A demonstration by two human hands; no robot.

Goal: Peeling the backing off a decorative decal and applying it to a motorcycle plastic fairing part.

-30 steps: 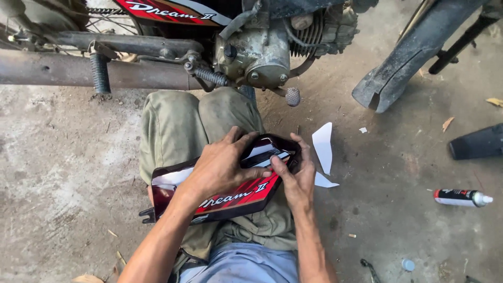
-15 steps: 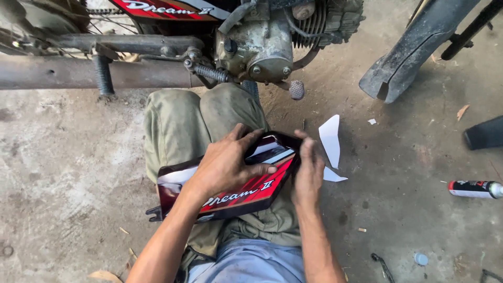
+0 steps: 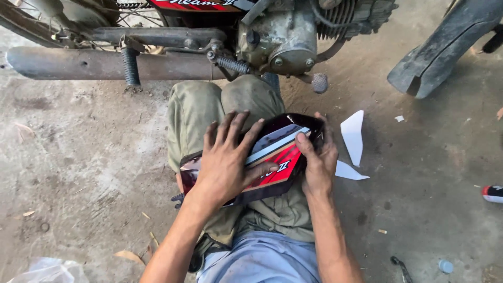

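A dark motorcycle side panel (image 3: 283, 149) with a red, white and black sticker lies across my lap, on my olive trousers. My left hand (image 3: 228, 160) lies flat on the panel's left and middle part, fingers spread, pressing on the sticker. My right hand (image 3: 317, 157) holds the panel's right end, thumb on the sticker's face and fingers wrapped round the edge. Two white pieces of sticker backing paper (image 3: 353, 136) lie on the concrete just right of my right hand.
A motorcycle stands close ahead: exhaust pipe (image 3: 105, 63), engine (image 3: 293, 42), foot peg (image 3: 318, 82). A black mudguard part (image 3: 445, 50) lies at upper right. A spray can (image 3: 492, 194) shows at the right edge, a small tool (image 3: 401, 267) and a cap (image 3: 445, 266) at lower right. Plastic bag (image 3: 47, 271) at lower left.
My left hand has slid leftward and flattened over the sticker. My right hand has shifted from the sticker's upper edge to gripping the panel's right end. The view has dropped slightly.
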